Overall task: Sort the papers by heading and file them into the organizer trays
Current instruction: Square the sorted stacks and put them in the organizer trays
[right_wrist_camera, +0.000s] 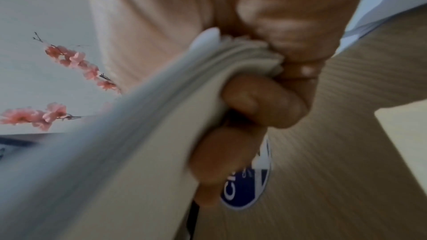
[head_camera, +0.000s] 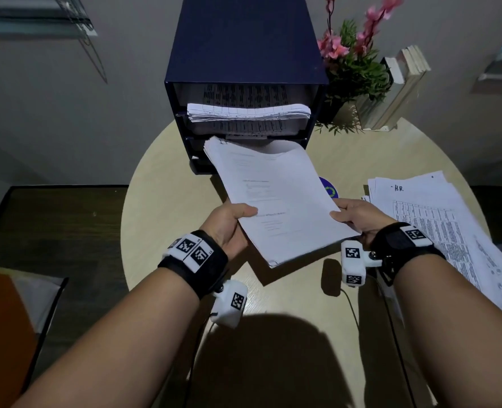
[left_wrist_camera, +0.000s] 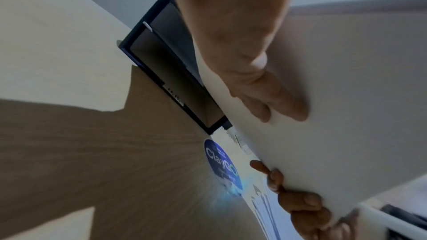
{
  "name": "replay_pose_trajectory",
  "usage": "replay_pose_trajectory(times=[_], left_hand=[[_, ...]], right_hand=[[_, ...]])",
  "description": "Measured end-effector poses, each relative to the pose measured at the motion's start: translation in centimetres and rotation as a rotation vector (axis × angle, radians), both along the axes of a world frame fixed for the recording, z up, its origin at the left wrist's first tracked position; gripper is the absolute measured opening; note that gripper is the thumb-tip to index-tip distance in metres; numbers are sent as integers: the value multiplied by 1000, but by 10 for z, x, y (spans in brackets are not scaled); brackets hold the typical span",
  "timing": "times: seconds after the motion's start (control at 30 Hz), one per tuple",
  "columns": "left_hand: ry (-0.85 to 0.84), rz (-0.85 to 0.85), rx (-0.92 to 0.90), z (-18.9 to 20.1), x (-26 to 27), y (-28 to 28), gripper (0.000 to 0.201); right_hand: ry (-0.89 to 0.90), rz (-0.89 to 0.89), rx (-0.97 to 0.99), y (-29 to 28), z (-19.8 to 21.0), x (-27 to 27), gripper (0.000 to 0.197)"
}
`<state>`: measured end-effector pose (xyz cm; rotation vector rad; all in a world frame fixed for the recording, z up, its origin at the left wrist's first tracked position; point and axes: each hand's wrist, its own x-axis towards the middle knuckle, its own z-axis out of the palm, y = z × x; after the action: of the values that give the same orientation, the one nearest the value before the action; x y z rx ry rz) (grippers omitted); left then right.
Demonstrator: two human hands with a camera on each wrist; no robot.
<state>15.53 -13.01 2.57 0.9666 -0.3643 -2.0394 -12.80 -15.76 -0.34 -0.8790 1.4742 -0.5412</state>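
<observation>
Held paper stack [head_camera: 276, 198]: print too faint to read. Blue round sticker [head_camera: 329, 189] mostly covered by it. HR pile [head_camera: 438, 228] cut by right edge. Stack edge blurred in right wrist view.

Round table [head_camera: 161, 178] bears organizer [head_camera: 244, 69], papers [head_camera: 438, 219], books [head_camera: 403, 83].

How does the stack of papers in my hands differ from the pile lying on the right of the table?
The held stack is squared up, lifted and tilted toward the organizer; the right pile lies fanned out on the table. The held top sheet shows sparse text; the pile's shows a dense table and handwritten "H.R." Both are white paper.
</observation>
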Motion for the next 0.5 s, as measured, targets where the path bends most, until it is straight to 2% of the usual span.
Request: replay_pose_trajectory(times=[0.07,0.17,0.23,0.3,0.4,0.5], left_hand=[[-47,84,-29,0,9,-7,68],[-132,123,-45,-5,33,-15,55],[-216,105,-30,-11,46,-15,51],[-374,68,1,-14,55,-12,43],[-647,4,-36,-15,61,-13,35],[-912,92,-115,-19,64,-25,31]], right_hand=[[-8,-8,-75,1,5,11,37],[69,1,-207,-4,13,43,31],[134,-74,-275,-9,11,63,31],[185,-180,-317,-14,8,79,29],[150,-208,-274,-14,10,97,25],[98,-95,-100,-12,10,99,21]])
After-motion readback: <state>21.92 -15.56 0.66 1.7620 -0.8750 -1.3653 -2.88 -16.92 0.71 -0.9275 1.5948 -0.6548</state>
